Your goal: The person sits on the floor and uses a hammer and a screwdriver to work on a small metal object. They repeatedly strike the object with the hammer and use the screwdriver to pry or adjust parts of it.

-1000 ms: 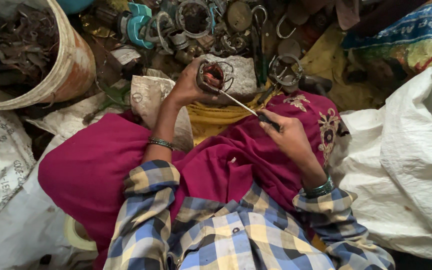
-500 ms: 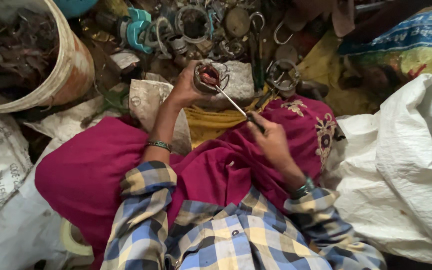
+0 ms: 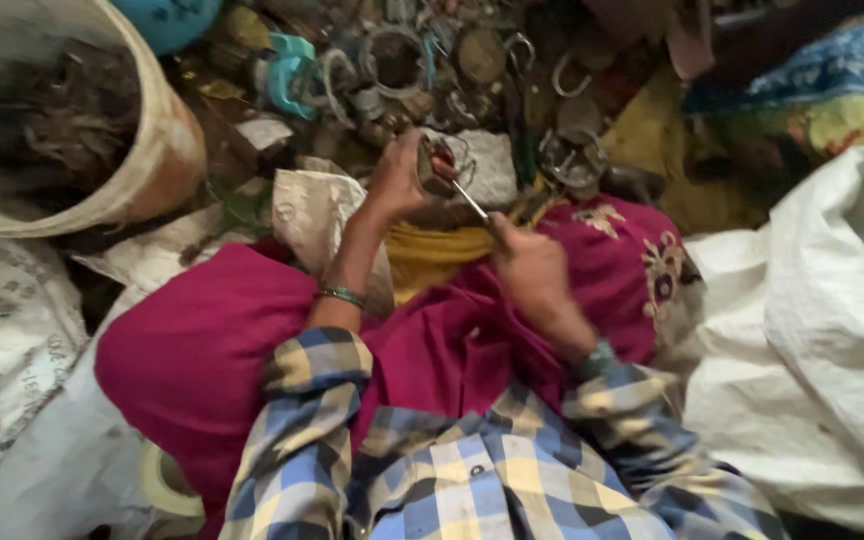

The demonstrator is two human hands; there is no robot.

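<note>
- Gripping a small metal part [image 3: 435,166] in my left hand [image 3: 399,182], I have the fingers curled shut round it, the thumb side towards me; the part sits up at the far edge of my lap, just short of the scrap heap.
- My right hand [image 3: 529,268] is closed round the handle of a thin screwdriver [image 3: 472,201], and its shaft runs up and left so the tip meets the part.
- The part looks rigid and dense for its size, dark metal with a bit of red in it; I judge it won't flex, but it could twist in the palm if the tool pushes off-centre, so I'd hold it by the outer rim and keep the open face clear.
- The screwdriver is stiff, light and slim; I judge it is best held far back on the handle as it is now, since the bare shaft would be slippery.
- Under both wrists lies magenta cloth [image 3: 202,350] over my legs, soft and no firm rest.
- Just beyond the left hand a pale stone block [image 3: 492,165] lies among a scrap heap [image 3: 402,60] of rings, clamps and rusty bits.
- Far left of the hands stands a bucket [image 3: 167,150] of dark scrap; to the right a white woven sack [image 3: 832,320].
</note>
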